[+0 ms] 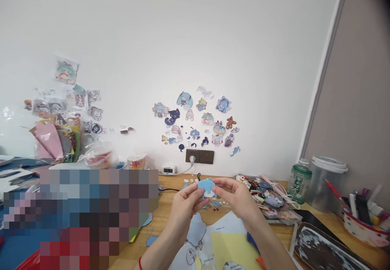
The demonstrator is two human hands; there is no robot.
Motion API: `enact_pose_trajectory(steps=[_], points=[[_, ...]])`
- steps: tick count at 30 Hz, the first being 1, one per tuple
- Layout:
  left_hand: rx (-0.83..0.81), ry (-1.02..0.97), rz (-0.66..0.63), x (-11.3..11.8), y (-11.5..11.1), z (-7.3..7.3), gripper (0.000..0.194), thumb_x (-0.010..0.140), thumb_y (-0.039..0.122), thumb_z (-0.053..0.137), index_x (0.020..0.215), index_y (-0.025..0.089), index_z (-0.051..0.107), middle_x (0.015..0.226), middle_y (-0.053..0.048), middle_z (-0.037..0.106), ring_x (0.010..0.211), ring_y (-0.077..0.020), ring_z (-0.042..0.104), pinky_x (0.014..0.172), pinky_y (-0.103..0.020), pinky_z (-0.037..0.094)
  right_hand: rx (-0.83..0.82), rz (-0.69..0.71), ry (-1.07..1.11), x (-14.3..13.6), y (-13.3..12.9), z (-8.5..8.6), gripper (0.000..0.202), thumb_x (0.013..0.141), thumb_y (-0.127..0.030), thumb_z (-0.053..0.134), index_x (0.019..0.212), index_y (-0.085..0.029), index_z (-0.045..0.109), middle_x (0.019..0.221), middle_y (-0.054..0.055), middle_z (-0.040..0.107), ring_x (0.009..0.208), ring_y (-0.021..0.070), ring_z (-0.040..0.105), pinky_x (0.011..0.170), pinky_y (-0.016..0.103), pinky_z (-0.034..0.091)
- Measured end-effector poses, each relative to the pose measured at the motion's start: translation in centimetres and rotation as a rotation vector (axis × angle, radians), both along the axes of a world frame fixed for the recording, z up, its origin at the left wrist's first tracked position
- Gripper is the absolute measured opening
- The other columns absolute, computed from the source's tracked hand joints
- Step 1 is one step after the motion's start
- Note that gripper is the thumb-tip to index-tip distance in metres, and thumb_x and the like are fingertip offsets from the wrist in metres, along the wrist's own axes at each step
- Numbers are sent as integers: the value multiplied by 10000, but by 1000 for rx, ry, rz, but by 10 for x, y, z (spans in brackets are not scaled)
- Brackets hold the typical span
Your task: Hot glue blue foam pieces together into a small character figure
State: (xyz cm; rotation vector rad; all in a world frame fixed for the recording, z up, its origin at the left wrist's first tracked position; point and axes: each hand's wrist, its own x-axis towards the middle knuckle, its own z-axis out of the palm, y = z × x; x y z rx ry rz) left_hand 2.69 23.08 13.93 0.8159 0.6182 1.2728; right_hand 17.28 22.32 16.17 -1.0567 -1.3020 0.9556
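Between both hands, above the table, I hold a small light-blue cut-out (207, 186) with a white patch near its lower edge; whether it is felt or paper I cannot tell. My left hand (186, 199) pinches its left side between thumb and fingers. On the right side, the thumb and fingers of my right hand (233, 192) are closed on the same piece. Small blue, white and dark red scraps (215, 203) lie on the wooden table behind and below the hands. Under my forearms are a pale blue sheet (196, 230) and a yellow sheet (228, 245).
To the right are a pile of character cut-outs (268, 199), a green bottle (300, 182), a clear tub (327, 180), a pen basket (365, 225) and a dark-smeared tray (329, 247). A socket (199, 156) with a plugged cable is on the wall. Pixelation covers the left.
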Motion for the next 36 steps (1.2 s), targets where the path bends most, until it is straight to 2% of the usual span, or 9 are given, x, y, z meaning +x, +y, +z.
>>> enact_pose_trajectory(steps=[4, 11, 20, 25, 30, 36], points=[[20, 11, -17, -1, 0, 0, 287, 625, 207, 759, 881, 94, 696, 807, -78, 705, 669, -123, 631, 738, -245, 555, 11, 3, -4, 2, 2, -1, 334, 566, -363, 768, 811, -145, 704, 758, 69, 714, 705, 179, 627, 641, 261, 487], [44, 2, 1, 2, 0, -1, 296, 607, 225, 774, 871, 107, 708, 776, -70, 695, 685, -126, 624, 742, -254, 553, 51, -5, -29, 2, 3, -2, 268, 597, -358, 751, 783, -167, 722, 775, 66, 718, 727, 192, 633, 659, 266, 484], [46, 11, -4, 1, 0, -1, 341, 568, 277, 798, 858, 117, 720, 585, -18, 624, 661, -138, 624, 743, -263, 551, 59, -58, -37, 0, 0, 1, 220, 626, -344, 716, 779, -190, 749, 618, 12, 674, 602, 133, 571, 555, 212, 452], [61, 40, -15, 0, -2, 2, 343, 592, 284, 780, 885, 117, 717, 680, -49, 674, 685, -141, 629, 741, -258, 546, 33, -51, -48, 2, 2, 0, 220, 641, -335, 709, 787, -174, 738, 659, 24, 691, 580, 125, 562, 541, 213, 448], [60, 68, -19, -1, -3, 2, 359, 603, 275, 772, 919, 117, 710, 790, -78, 705, 687, -131, 628, 734, -249, 545, 21, -25, -33, 3, 1, 1, 304, 625, -328, 726, 881, -164, 715, 670, 18, 680, 568, 119, 559, 521, 209, 442], [57, 66, -20, -2, 0, 2, 351, 599, 269, 774, 911, 120, 711, 744, -58, 705, 676, -129, 631, 730, -247, 550, 14, -19, -1, 2, -2, 3, 256, 638, -368, 715, 801, -171, 721, 652, 11, 673, 560, 110, 549, 527, 201, 441]])
